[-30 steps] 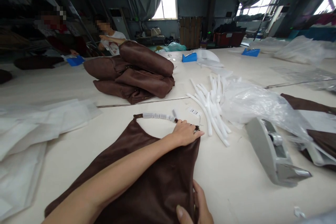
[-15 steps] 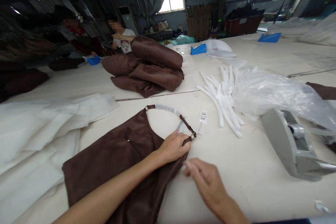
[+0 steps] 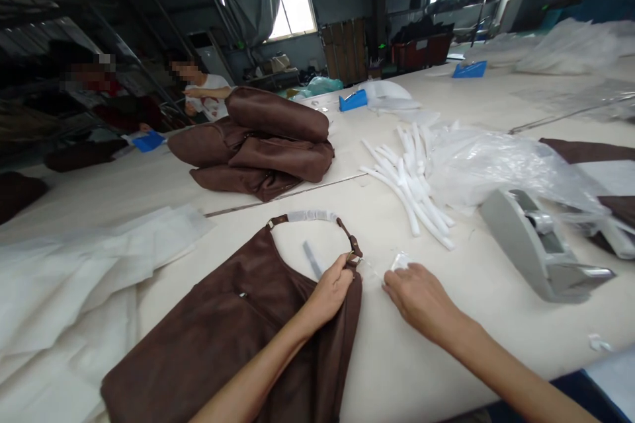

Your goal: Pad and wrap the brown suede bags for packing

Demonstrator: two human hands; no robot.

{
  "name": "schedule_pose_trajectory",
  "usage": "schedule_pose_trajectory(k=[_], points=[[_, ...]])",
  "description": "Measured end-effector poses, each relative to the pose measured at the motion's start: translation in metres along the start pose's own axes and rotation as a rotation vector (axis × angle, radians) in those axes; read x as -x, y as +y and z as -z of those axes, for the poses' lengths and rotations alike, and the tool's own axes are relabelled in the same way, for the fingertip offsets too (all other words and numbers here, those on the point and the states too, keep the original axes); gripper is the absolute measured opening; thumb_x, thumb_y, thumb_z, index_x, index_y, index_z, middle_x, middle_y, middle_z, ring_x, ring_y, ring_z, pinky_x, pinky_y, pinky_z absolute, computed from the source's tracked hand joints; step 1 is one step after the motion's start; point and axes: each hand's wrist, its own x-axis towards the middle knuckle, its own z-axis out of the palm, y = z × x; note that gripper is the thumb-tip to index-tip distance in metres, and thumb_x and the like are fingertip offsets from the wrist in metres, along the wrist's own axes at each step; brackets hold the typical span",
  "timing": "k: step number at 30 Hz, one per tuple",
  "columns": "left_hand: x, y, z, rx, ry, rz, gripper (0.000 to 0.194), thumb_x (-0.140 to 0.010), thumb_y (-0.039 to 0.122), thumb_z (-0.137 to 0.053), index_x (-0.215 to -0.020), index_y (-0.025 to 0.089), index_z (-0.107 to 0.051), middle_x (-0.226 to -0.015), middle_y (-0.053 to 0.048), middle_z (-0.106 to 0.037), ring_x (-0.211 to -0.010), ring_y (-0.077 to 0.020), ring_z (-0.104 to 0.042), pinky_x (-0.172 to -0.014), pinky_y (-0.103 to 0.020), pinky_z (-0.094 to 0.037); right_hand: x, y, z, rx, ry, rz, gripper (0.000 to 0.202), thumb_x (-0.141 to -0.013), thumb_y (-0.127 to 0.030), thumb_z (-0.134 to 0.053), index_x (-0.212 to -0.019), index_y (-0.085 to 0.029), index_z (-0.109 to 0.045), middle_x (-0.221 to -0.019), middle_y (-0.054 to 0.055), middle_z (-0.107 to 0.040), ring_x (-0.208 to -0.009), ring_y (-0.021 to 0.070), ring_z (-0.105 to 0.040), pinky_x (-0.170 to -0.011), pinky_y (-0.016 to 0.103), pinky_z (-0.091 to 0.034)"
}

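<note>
A dark brown handbag [image 3: 208,317] lies flat on the pale table, its short strap [image 3: 344,230] arched at the top. Clear wrapping [image 3: 311,215] covers the strap's middle. My left hand [image 3: 328,296] is closed on the bag's upper right corner, by the metal strap ring. Off to the right, my right hand [image 3: 421,297] pinches a small white hang tag [image 3: 401,260], partly covered by the fingers. A thin string runs from the tag towards the ring. Inside the strap's loop lies a narrow greyish strip [image 3: 312,260].
A stack of brown bags [image 3: 268,145] stands behind. White foam rods [image 3: 409,188] and clear plastic bags [image 3: 501,165] lie right of centre, near a grey tape dispenser [image 3: 536,248]. White sheets [image 3: 74,284] spread at left. Two people work at the far left.
My right hand has moved up and right and now grips the tag, which lay loose on the table before. My left hand stays at the bag's corner. The view has shifted slightly right.
</note>
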Motion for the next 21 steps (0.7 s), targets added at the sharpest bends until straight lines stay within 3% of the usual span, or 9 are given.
schedule_pose_trajectory(k=[3,6,10,15,21], points=[[-0.002,-0.001,0.000,0.214,-0.009,0.026,0.032,-0.094,0.039,-0.038,-0.108,0.019,-0.058,-0.101,-0.004,-0.064,-0.100,-0.0208,-0.057,-0.091,-0.030,-0.044,0.022,-0.029,-0.012,-0.025,-0.087,-0.009,0.026,-0.097,-0.013,-0.040,-0.091,-0.017,-0.065,-0.085,0.009,-0.072,-0.076,0.0240,-0.069,-0.069,0.033,-0.044],[-0.009,-0.005,-0.004,0.269,0.015,0.097,0.035,-0.089,0.050,-0.049,-0.099,0.019,-0.060,-0.084,-0.001,-0.061,-0.082,-0.0196,-0.056,-0.079,-0.028,-0.044,0.027,-0.049,-0.023,-0.122,-0.081,0.045,0.021,-0.095,-0.015,-0.044,-0.090,-0.018,-0.064,-0.088,0.007,-0.073,-0.080,0.0222,-0.069,-0.071,0.031,-0.041],[-0.015,-0.014,-0.009,0.342,0.028,0.196,0.033,-0.083,0.052,-0.053,-0.084,0.019,-0.060,-0.073,0.001,-0.061,-0.074,-0.0195,-0.057,-0.072,-0.028,-0.044,0.029,-0.047,-0.023,-0.357,-0.046,0.055,0.020,-0.096,-0.027,-0.047,-0.087,-0.021,-0.064,-0.087,0.002,-0.073,-0.078,0.0175,-0.067,-0.068,0.026,-0.039],[-0.015,-0.019,-0.011,0.565,0.001,0.340,0.032,-0.078,0.051,-0.055,-0.086,0.021,-0.055,-0.086,-0.004,-0.070,-0.080,-0.0234,-0.065,-0.072,-0.031,-0.049,0.041,0.003,-0.013,-0.605,0.180,-0.249,0.027,-0.097,-0.031,-0.044,-0.085,-0.021,-0.065,-0.081,0.001,-0.070,-0.074,0.0152,-0.063,-0.069,0.024,-0.042],[-0.017,-0.020,-0.012,0.539,0.025,0.217,0.038,-0.083,0.056,-0.054,-0.095,0.020,-0.056,-0.072,0.001,-0.061,-0.064,-0.0175,-0.054,-0.061,-0.027,-0.043,0.037,0.089,0.006,-0.595,0.585,-0.549,0.027,-0.092,-0.040,-0.048,-0.090,-0.020,-0.066,-0.082,0.005,-0.068,-0.077,0.0210,-0.063,-0.076,0.032,-0.048]])
